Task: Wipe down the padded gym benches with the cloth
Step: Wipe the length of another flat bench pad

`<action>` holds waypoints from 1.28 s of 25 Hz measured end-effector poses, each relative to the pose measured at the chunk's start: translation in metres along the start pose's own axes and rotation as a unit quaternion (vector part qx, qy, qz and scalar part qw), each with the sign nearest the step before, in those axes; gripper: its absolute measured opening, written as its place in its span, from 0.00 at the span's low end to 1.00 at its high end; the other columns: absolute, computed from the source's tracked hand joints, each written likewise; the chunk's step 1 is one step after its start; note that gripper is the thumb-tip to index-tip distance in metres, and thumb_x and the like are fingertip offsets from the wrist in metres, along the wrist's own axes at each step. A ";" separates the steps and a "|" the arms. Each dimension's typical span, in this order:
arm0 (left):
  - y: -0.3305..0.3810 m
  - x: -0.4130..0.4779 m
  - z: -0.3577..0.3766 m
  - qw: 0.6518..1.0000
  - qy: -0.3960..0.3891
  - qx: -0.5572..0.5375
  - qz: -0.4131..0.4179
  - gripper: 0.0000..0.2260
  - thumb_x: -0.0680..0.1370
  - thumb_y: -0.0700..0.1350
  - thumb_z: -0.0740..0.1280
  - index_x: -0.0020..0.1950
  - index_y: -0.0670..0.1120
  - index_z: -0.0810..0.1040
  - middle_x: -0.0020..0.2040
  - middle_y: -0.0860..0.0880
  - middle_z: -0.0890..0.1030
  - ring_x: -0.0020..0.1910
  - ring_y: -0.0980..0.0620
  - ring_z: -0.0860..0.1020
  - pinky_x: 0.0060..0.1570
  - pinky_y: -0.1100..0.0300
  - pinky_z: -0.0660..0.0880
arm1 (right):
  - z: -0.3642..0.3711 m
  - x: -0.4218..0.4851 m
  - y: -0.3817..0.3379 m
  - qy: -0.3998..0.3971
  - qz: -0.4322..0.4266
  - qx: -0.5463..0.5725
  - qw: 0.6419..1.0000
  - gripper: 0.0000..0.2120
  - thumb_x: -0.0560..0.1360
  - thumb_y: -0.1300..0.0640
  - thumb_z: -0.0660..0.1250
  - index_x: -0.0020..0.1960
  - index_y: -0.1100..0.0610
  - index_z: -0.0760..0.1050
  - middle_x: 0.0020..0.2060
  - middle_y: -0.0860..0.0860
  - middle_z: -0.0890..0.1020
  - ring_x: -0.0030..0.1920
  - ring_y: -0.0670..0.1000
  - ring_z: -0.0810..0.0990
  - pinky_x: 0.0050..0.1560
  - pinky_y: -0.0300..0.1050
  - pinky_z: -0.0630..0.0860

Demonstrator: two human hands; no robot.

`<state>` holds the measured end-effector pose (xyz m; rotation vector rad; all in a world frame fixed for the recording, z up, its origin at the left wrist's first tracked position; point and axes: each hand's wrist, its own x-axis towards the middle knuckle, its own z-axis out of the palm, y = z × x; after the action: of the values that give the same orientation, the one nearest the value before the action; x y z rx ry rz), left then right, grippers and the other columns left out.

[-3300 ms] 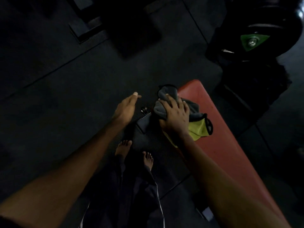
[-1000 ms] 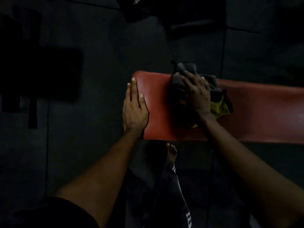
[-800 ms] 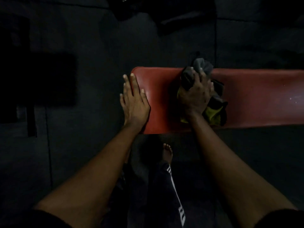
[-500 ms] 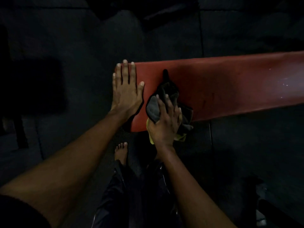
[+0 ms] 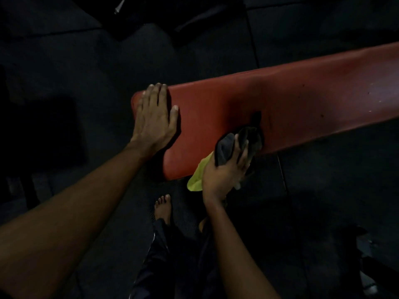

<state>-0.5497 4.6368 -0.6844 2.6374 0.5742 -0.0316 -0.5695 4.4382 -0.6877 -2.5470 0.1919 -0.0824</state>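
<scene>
A red padded bench (image 5: pixel 302 100) runs from the middle of the view up to the right edge. My left hand (image 5: pixel 154 117) lies flat, fingers straight, on the bench's left end. My right hand (image 5: pixel 226 167) grips a bunched grey and yellow cloth (image 5: pixel 248 137) at the bench's near edge. The cloth's grey part lies on the pad, and a yellow fold hangs below the edge beside my wrist.
Dark rubber floor mats (image 5: pixel 86 72) surround the bench. My bare foot (image 5: pixel 163 207) stands just below the bench's near edge. Dark gym equipment (image 5: pixel 151 16) sits at the top, dim and hard to make out. A pale object (image 5: pixel 369 283) lies at the lower right.
Over the last second my right hand dragged the cloth from the pad's far side to its near edge, then slid right along it. My left hand stayed flat on the bench end.
</scene>
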 end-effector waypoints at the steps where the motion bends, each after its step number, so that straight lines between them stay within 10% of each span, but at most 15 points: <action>1: -0.001 0.001 0.001 1.000 0.012 0.003 0.001 0.28 0.85 0.53 0.52 0.80 0.38 0.56 0.79 0.38 0.59 0.80 0.42 0.55 0.79 0.47 0.49 | 0.000 0.004 0.008 -0.003 -0.012 0.021 1.000 0.29 0.75 0.54 0.71 0.76 0.52 0.70 0.77 0.54 0.67 0.79 0.56 0.61 0.79 0.55 0.56; 9: -0.005 -0.001 0.012 0.994 0.112 -0.001 -0.004 0.25 0.83 0.52 0.58 0.77 0.41 0.65 0.76 0.42 0.68 0.78 0.46 0.62 0.78 0.44 0.49 | -0.011 0.086 0.026 0.107 0.084 0.018 0.990 0.24 0.77 0.44 0.67 0.69 0.55 0.78 0.72 0.55 0.74 0.74 0.58 0.70 0.72 0.60 0.67; 15: -0.006 -0.002 0.015 0.993 0.116 -0.012 -0.004 0.25 0.82 0.51 0.59 0.77 0.42 0.65 0.76 0.42 0.68 0.77 0.45 0.62 0.78 0.44 0.50 | -0.023 0.090 0.004 -0.204 -0.305 -0.119 0.923 0.31 0.71 0.52 0.68 0.74 0.49 0.72 0.78 0.49 0.67 0.78 0.58 0.63 0.78 0.60 0.58; 21: -0.007 -0.001 0.015 0.994 0.112 -0.018 -0.005 0.25 0.82 0.51 0.59 0.78 0.43 0.65 0.76 0.42 0.68 0.77 0.45 0.62 0.78 0.44 0.50 | 0.024 0.138 -0.061 -0.167 -0.237 -0.129 0.948 0.31 0.72 0.44 0.67 0.75 0.46 0.71 0.76 0.49 0.69 0.77 0.59 0.65 0.78 0.61 0.55; 27: -0.008 -0.001 0.015 0.993 0.113 -0.017 -0.004 0.26 0.81 0.51 0.58 0.78 0.42 0.65 0.76 0.42 0.68 0.77 0.45 0.62 0.78 0.46 0.49 | 0.028 0.177 -0.060 -0.239 -0.441 -0.166 0.849 0.31 0.71 0.41 0.63 0.73 0.48 0.74 0.70 0.53 0.75 0.71 0.60 0.72 0.71 0.61 0.67; 32: -0.009 -0.001 0.017 0.993 0.115 -0.017 -0.003 0.26 0.81 0.51 0.59 0.78 0.43 0.65 0.76 0.42 0.68 0.77 0.45 0.62 0.79 0.47 0.48 | 0.016 0.238 -0.040 -0.142 -0.244 -0.171 0.944 0.25 0.74 0.38 0.58 0.61 0.51 0.80 0.60 0.52 0.80 0.62 0.57 0.77 0.66 0.55 0.70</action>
<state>-0.5529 4.6364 -0.7032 2.6234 0.6521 0.2814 -0.3285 4.4429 -0.6747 -2.8530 -0.5880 0.1403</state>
